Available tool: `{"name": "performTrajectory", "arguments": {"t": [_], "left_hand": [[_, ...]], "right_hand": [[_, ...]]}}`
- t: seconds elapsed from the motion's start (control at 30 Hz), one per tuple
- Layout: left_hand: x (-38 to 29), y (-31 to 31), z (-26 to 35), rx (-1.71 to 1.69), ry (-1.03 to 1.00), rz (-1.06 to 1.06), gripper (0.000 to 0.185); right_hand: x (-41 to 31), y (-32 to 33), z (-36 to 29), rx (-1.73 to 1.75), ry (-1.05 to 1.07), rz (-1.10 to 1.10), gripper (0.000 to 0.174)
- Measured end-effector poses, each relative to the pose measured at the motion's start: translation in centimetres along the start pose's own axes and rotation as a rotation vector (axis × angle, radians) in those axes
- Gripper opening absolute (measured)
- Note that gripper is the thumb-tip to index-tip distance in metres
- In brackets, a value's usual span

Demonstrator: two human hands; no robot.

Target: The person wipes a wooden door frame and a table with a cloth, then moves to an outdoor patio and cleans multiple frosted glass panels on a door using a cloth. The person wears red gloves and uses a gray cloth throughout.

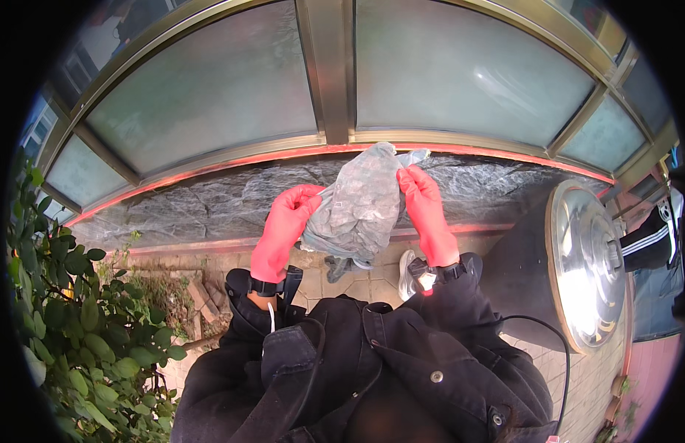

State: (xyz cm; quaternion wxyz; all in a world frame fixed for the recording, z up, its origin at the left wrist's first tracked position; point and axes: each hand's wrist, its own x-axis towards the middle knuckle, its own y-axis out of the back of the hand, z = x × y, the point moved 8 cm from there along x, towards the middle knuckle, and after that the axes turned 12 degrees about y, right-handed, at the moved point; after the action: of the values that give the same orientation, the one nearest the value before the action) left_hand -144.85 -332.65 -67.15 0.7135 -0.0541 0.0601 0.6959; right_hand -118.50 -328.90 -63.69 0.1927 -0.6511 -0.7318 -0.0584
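Note:
A grey, crumpled cloth hangs between my two hands, in front of the frosted window panes. Its left edge is pinched by my left hand, which wears a pink rubber glove. My right hand, gloved the same way, grips the cloth's upper right edge, where a small corner sticks up past the fingers. The lower end of the cloth hangs over the paving near my shoe.
Frosted panes in metal frames curve across the top, above a ledge with dark crinkled sheeting. A large dark container with a shiny metal lid stands at right. Leafy branches and broken bricks are at left.

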Motion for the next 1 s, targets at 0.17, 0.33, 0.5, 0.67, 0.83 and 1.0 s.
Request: {"name": "performTrajectory", "arguments": {"t": [0.17,0.33,0.5,0.67,0.83,1.0], "left_hand": [[-1.6,2.3,2.5,-0.154,-0.235,0.156,0.014],[-3.0,4.0,8.5,-0.358,-0.265,0.099,0.012],[-2.2,6.4,10.9,-0.528,-0.349,0.005,0.065],[-4.3,3.1,-1.0,-0.237,0.024,-0.007,0.080],[-5.0,5.3,-0.8,-0.108,0.128,-0.044,0.047],[-6.3,2.8,4.9,0.224,-0.210,0.033,0.023]], "right_hand": [[0.6,-1.0,0.1,-0.132,0.011,-0.253,0.023],[-0.3,-2.5,-0.4,-0.275,-0.279,-0.701,0.043],[3.7,-1.4,-8.0,0.748,0.002,-0.275,0.064],[1.3,-1.7,-2.5,0.060,-0.313,-0.332,0.076],[0.5,0.5,1.1,-0.198,-0.350,-0.232,0.067],[1.6,1.7,0.6,-0.215,-0.277,-0.251,0.055]]}}
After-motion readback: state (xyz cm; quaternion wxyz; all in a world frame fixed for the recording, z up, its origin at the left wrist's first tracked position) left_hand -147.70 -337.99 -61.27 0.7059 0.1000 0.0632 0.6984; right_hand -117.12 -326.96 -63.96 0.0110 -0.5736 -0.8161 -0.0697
